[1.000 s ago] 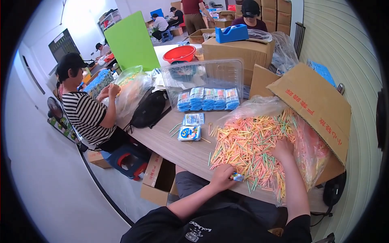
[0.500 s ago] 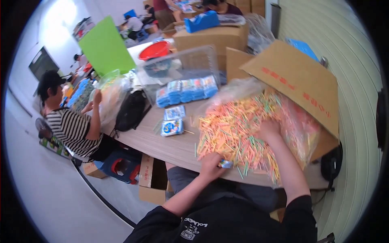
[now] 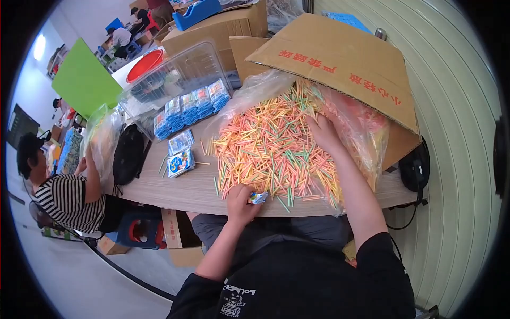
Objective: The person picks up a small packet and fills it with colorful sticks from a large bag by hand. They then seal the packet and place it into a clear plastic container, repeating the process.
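Note:
My left hand (image 3: 242, 204) is closed round a small blue-and-white packet (image 3: 258, 198) at the table's front edge. A large heap of thin pink, yellow and green sticks (image 3: 276, 143) spreads over the table in front of me. At the heap's right side my right hand (image 3: 322, 130) reaches into the sticks, fingers bent; what they hold, if anything, is too small to make out. Two flat packets (image 3: 181, 162) lie left of the heap. Behind them, a clear plastic bin (image 3: 199, 61) holds a row of blue packets (image 3: 192, 106).
An open cardboard box (image 3: 340, 58) lies tilted over a clear bag behind the heap. A black bag (image 3: 128, 154) lies on the table's left. A person in a striped top (image 3: 71, 204) sits at the left. Farther back are a red basin (image 3: 145, 66) and a green board (image 3: 85, 80).
The whole view has shifted, so the table things appear farther left. My right hand has moved toward the back right of the heap. My left hand still has the packet.

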A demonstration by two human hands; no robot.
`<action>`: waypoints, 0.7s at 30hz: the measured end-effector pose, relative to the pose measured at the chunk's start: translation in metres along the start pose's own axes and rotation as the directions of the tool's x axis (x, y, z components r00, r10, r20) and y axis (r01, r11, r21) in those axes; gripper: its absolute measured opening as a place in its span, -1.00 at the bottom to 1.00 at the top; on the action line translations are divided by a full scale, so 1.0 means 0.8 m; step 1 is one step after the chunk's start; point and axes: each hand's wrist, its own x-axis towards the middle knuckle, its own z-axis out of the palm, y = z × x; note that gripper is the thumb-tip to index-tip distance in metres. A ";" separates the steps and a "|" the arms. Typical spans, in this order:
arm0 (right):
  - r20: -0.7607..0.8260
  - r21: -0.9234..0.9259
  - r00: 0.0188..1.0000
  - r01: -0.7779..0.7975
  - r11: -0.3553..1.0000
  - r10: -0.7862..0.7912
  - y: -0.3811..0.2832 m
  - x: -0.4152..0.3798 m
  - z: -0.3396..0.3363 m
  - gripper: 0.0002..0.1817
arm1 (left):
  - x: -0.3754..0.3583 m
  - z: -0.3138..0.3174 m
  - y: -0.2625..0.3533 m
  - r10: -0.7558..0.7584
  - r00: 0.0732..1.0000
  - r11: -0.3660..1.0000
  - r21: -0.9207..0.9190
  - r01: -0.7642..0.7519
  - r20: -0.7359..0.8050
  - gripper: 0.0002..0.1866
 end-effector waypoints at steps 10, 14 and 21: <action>0.258 -0.716 0.952 0.076 0.694 0.162 -0.050 -0.008 -0.030 -0.30 | 0.000 0.000 0.003 0.015 1.000 0.999 0.038 -0.015 0.023 -0.68; 0.326 -0.762 0.914 0.102 0.640 0.242 -0.067 -0.005 -0.025 -0.26 | 0.002 -0.001 0.001 0.001 1.000 1.000 0.021 -0.002 0.027 -0.68; 0.503 -0.759 0.821 0.270 0.593 0.269 -0.041 0.009 -0.008 -0.34 | 0.003 0.000 0.004 -0.033 0.999 0.999 -0.008 0.034 0.034 -0.66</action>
